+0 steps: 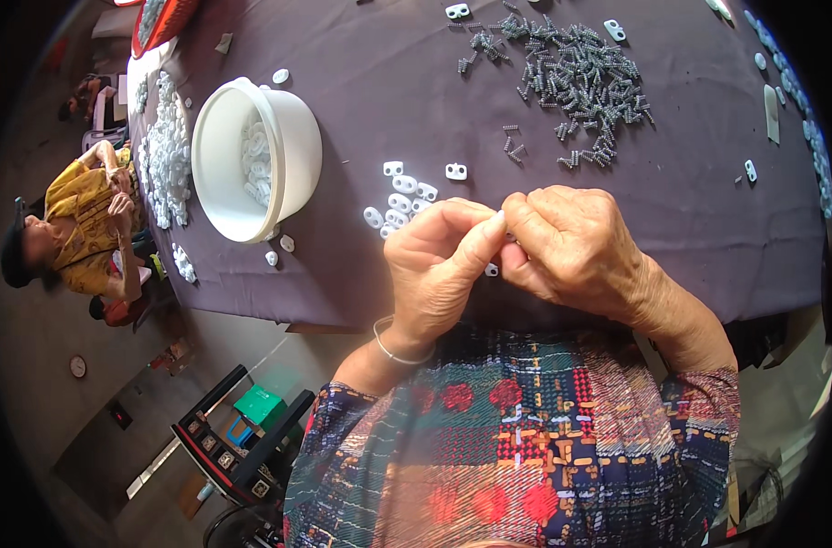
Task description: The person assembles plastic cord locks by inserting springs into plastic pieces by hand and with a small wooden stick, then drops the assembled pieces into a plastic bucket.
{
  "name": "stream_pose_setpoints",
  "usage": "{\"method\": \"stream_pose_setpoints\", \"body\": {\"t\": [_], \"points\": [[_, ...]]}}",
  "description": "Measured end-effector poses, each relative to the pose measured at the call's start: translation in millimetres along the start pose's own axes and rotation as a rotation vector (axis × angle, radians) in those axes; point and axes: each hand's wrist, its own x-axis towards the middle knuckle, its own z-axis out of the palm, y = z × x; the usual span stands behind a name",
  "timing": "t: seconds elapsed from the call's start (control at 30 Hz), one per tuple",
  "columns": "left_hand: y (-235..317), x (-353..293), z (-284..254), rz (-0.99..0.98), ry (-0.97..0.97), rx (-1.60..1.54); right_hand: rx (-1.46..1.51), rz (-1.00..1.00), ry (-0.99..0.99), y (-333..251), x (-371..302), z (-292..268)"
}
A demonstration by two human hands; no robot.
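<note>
Purple cloth [389,100] bears springs [585,87], white tub [297,137]; left hand [439,260] and right hand [580,242] pinch a mostly hidden piece [511,237].

Head view, single entry. Wide fisheye, worn on the person's head, left of a side-by-side pair. Facing: steeply down, table [379,100] across the upper frame. Range: close; left hand [437,265] and right hand [576,242] near centre, the wearer's shirt [526,438] at lower centre. Reach: wide (edges bowed, corners dark), a co-worker [83,219] shown sideways and a clock [78,367] at far left.
</note>
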Motion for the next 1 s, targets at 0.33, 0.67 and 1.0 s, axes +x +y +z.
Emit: {"method": "stream_pose_setpoints", "body": {"t": [0.33, 0.67, 1.0], "points": [[10, -3, 1, -0.034, 0.024, -0.004, 0.029, 0.008, -0.006, -1, 2, 0], [96, 18, -96, 0.582, 0.628, 0.797, -0.056, -0.066, 0.260, 8, 11, -1], [34, 19, -60, 0.750, 0.171, 1.349, -0.080, -0.069, 0.264, 10, 8, 0]]}}
